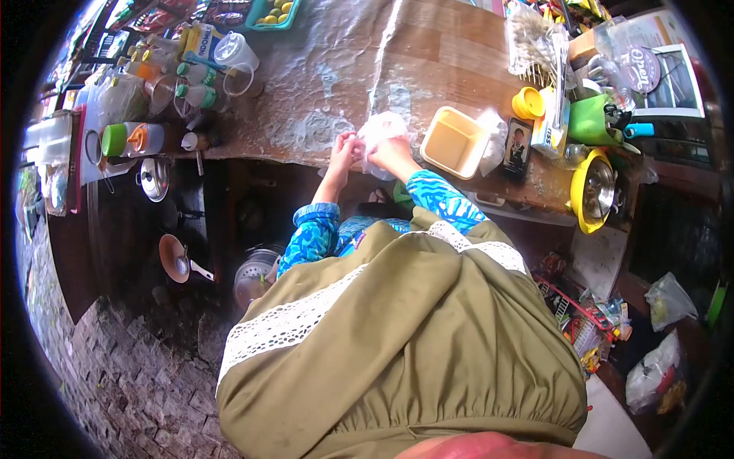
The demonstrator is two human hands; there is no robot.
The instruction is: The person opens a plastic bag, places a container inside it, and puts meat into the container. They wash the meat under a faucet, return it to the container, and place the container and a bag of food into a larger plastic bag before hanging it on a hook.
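A thin whitish plastic bag (384, 127) is bunched up at the table's near edge, between my two hands. My right hand (390, 155) is closed on it, its fingers partly hidden by the plastic. At the bag's left side is my left hand (345, 153), fingers curled in a pinch that seems to catch the bag's edge. What the bag contains, if anything, cannot be made out. Just right of my right hand stands a cream rectangular tub (454, 144), with a crumpled white plastic bag (492, 142) beside it.
Bottles (197, 96) and a clear plastic cup (235, 53) crowd the left of the wooden table (321, 92). A phone (518, 147), a yellow cup (527, 103) and a yellow-rimmed bowl (592, 191) are at right. Pans (174, 258) hang below left.
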